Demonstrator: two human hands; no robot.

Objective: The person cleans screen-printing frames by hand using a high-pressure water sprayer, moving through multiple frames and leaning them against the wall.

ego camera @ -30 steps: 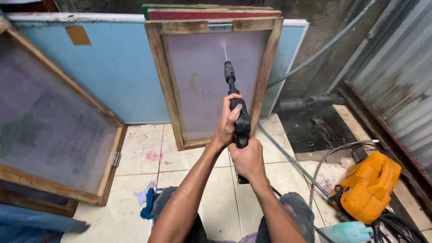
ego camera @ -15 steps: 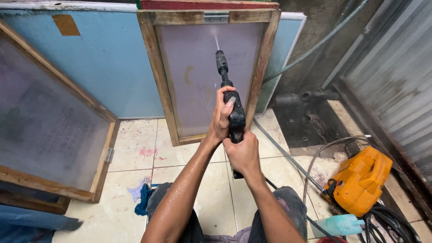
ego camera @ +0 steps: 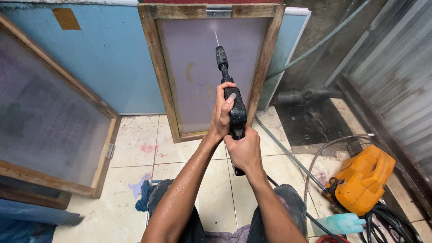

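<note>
The fingers (ego camera: 223, 100) of the left hand (ego camera: 221, 118) are clenched round the upper body of the black spray gun (ego camera: 231, 101), index finger laid along its side, while the right hand (ego camera: 245, 150) is closed round the grip below, so both hands hold the one tool at arm's length. Its nozzle points up at the wooden-framed mesh screen (ego camera: 198, 67) that leans upright against the pale blue panel (ego camera: 108, 63), and a thin jet meets the mesh near the top, just under the metal bracket on the frame's upper rail. Against the pictures from a second and half a second back, the gun has been raised and the strike point has climbed from the upper middle of the mesh toward its top edge; the hands have kept the same hold throughout. That reads as a rinsing pass working upward over the screen, with a faint yellowish mark lower on the mesh. A second larger framed screen (ego camera: 49, 121) leans at the left, and the orange pressure washer (ego camera: 362, 177) sits on the tiled floor (ego camera: 135, 144) at the right, hoses coiled beside it.
</note>
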